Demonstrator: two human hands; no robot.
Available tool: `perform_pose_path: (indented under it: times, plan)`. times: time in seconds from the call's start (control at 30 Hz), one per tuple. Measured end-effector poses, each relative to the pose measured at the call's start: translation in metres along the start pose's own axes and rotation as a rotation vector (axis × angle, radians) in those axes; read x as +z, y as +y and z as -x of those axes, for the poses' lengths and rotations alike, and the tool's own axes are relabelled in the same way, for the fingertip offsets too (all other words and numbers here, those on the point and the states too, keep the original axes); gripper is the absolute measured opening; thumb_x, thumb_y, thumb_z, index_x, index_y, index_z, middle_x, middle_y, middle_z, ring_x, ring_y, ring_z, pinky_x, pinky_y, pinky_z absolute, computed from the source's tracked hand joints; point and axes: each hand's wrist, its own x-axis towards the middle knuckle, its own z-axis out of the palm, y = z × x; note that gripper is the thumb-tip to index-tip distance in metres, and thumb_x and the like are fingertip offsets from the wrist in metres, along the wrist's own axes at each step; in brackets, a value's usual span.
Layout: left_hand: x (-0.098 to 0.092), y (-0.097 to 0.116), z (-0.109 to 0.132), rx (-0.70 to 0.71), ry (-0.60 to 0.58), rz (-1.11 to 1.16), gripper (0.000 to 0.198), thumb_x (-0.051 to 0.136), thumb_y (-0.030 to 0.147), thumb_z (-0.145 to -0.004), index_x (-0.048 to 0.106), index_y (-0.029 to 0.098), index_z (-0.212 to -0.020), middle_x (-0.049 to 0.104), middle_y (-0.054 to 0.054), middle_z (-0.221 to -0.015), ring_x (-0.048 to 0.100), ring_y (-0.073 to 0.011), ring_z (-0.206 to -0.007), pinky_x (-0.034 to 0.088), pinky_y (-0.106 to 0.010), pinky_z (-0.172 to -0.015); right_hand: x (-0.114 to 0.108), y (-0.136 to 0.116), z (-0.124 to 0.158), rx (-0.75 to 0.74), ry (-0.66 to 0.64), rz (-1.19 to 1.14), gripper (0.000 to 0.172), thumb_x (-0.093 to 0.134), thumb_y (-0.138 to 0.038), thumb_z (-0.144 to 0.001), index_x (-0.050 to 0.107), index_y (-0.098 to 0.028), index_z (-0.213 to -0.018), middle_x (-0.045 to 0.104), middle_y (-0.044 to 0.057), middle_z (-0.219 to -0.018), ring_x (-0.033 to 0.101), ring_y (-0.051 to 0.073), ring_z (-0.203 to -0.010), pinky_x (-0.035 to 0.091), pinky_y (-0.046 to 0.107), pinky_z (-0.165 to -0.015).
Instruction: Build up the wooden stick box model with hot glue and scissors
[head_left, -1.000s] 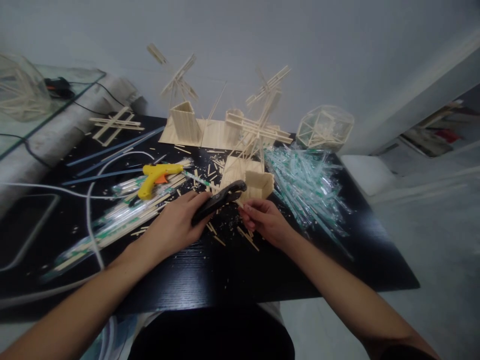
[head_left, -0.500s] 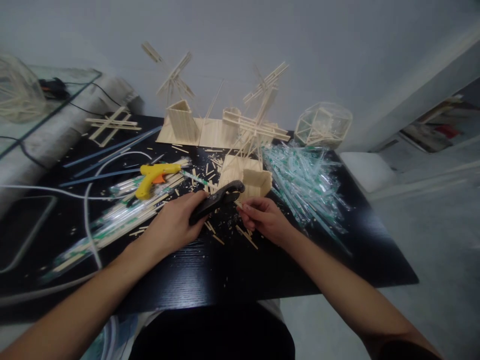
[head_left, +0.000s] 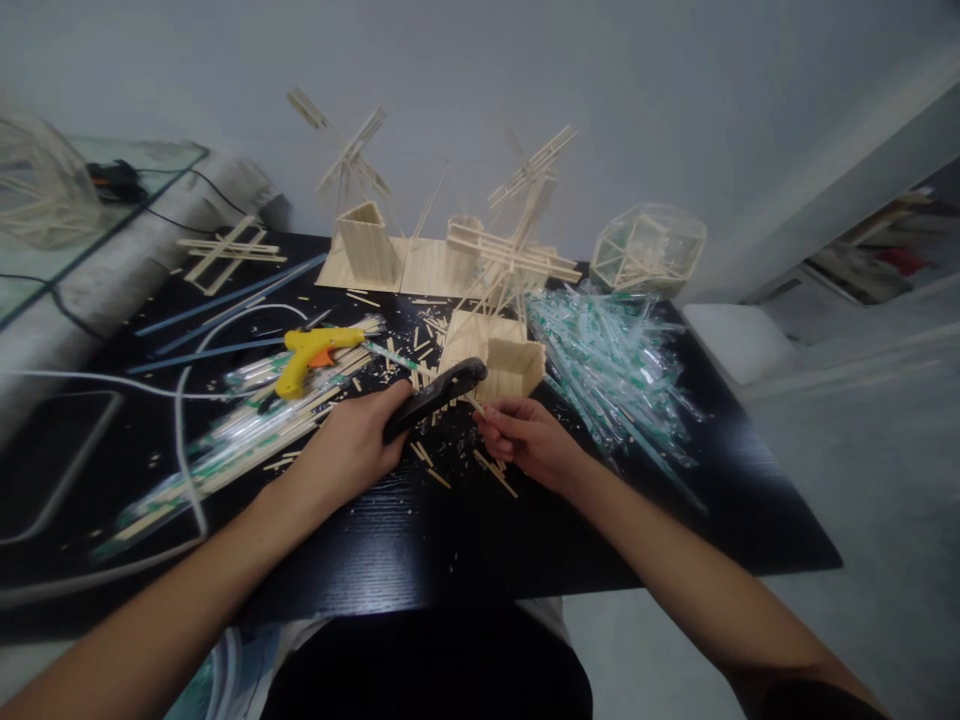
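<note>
My left hand is closed around the dark handles of a pair of cutting pliers, whose jaws point up and to the right. Between the thumb and fingers of my right hand is a thin wooden stick, its tip close under the pliers' jaws; whether they touch is hard to make out. Just beyond the jaws stands a small open box of wooden sticks on a wooden base. Short cut sticks and chips lie on the table around both hands.
A yellow glue gun lies left on bagged sticks. Right of the box is a heap of clear plastic wrappers. Windmill-like stick models stand at the back. A white cable loops across the black table.
The pliers' jaws, apart before, now look closed together. Both hands have stayed almost in place, and the whole view has shifted slightly.
</note>
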Motion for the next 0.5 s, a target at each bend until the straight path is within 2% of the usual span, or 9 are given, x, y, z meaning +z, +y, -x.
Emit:
perform_pose_path:
  times: [0.23,0.5]
  plan:
    - [0.0030,-0.0029,0.0008,-0.025,0.001,-0.074,0.012,0.055,0.025,-0.091,0.060,0.020,-0.101,0.070,-0.004,-0.080,0.068,-0.0224,-0.072,0.046,-0.029,-0.065,-0.0022,0.0009,-0.0018,0.048,-0.002,-0.070,0.027,0.090,-0.031,-0.074,0.076,-0.009,-0.082,0.052,-0.003,-0.062,0.038,0.003,-0.049,0.025,0.017,-0.045]
    - [0.0040,0.0009,0.0008,-0.126,-0.019,-0.180,0.015,0.055,0.028,-0.091,0.064,0.020,-0.100,0.070,-0.004,-0.071,0.068,-0.0220,-0.062,0.043,-0.028,-0.059,-0.0043,0.0001,-0.0034,0.091,0.007,-0.117,0.025,0.089,-0.027,-0.075,0.076,-0.007,-0.084,0.050,-0.003,-0.063,0.037,0.002,-0.050,0.025,0.015,-0.044]
